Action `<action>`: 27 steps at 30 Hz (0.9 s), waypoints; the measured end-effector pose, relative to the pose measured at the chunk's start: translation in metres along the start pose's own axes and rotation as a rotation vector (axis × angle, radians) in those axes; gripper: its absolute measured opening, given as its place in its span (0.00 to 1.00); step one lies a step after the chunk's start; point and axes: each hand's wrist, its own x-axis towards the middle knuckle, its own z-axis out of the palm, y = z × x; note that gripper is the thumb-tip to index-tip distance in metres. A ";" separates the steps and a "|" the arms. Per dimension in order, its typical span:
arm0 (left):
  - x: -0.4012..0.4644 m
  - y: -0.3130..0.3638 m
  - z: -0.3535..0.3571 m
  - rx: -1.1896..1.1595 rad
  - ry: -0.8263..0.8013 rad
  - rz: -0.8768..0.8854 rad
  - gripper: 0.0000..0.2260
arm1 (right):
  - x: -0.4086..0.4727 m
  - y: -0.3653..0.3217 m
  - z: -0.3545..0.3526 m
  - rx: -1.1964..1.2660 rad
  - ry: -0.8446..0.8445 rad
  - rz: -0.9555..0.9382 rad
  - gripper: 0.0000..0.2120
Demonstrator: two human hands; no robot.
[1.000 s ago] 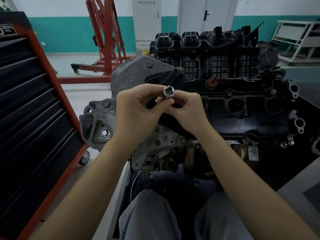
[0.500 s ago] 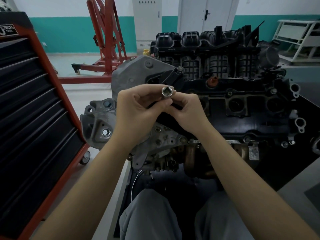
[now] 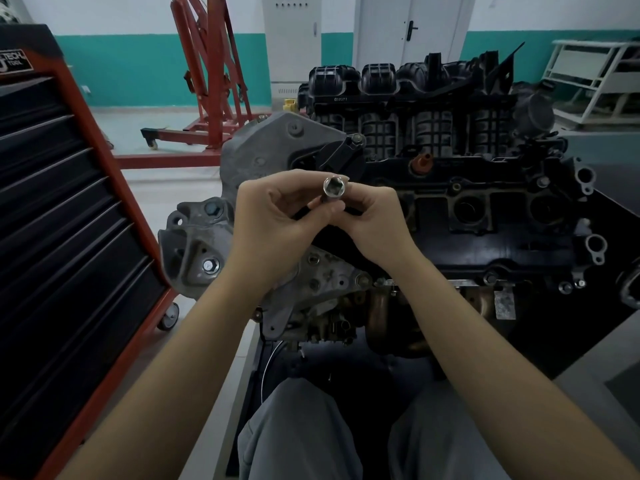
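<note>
Far left: red-framed tool cabinet (image 3: 69,237) with black drawers, its slanted edge running down to a caster close to the engine's grey mount bracket (image 3: 197,244); a narrow strip of pale floor lies open between them. The badge at the cabinet's top corner reads "TECH TOOL", with its left end cut off by the frame. Behind, a red engine hoist (image 3: 211,74) stands on open floor, well apart from the work. Centre: left hand (image 3: 273,223) raised with fingers curled, thumb and fingertips pinching a chrome socket (image 3: 333,188). The socket sits in the air between both hands, just in front of the engine's grey front cover, its open end turned toward the wearer. Right hand (image 3: 374,220) is curled likewise, fingertips gripping the socket's lower part from the other side, so the two hands touch. Beyond them is the engine (image 3: 485,220), black intake manifold on top, with a small white number that looks like 032371. Far right, a white rack (image 3: 595,77) stands by the wall. Compared with a second ago, hands and socket have hardly shifted, the socket sitting a touch lower and leftward.
</note>
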 end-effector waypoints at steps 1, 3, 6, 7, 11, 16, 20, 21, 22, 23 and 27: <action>0.000 0.000 0.000 0.030 0.004 0.013 0.13 | 0.000 0.000 0.000 0.000 0.006 0.006 0.09; 0.002 0.000 0.000 0.093 0.045 0.033 0.12 | 0.001 0.000 0.000 -0.001 0.014 0.008 0.08; 0.003 0.000 -0.001 0.075 0.076 0.019 0.12 | 0.000 0.000 -0.001 0.003 0.006 -0.001 0.09; 0.003 0.000 -0.001 0.037 0.074 0.003 0.12 | 0.000 0.000 -0.001 0.002 -0.005 -0.007 0.10; 0.003 -0.001 -0.004 -0.071 -0.013 -0.030 0.14 | 0.001 0.002 -0.001 0.031 -0.020 0.005 0.09; 0.003 -0.001 -0.002 0.085 0.042 0.043 0.11 | 0.001 0.002 0.000 0.041 0.008 -0.005 0.08; 0.003 -0.001 -0.002 -0.003 0.027 0.027 0.13 | 0.001 0.002 0.000 0.042 -0.031 -0.025 0.11; 0.003 -0.001 -0.003 -0.041 -0.004 0.012 0.13 | 0.001 0.002 0.000 0.033 -0.042 -0.030 0.11; 0.003 -0.001 -0.004 -0.065 -0.037 0.003 0.13 | 0.001 0.002 0.000 0.025 -0.041 -0.030 0.10; 0.003 -0.001 -0.004 -0.070 -0.066 -0.001 0.13 | 0.000 0.002 0.000 0.024 -0.030 -0.026 0.10; 0.004 0.002 -0.003 0.050 -0.034 0.029 0.12 | 0.001 0.004 0.000 0.028 0.011 0.002 0.06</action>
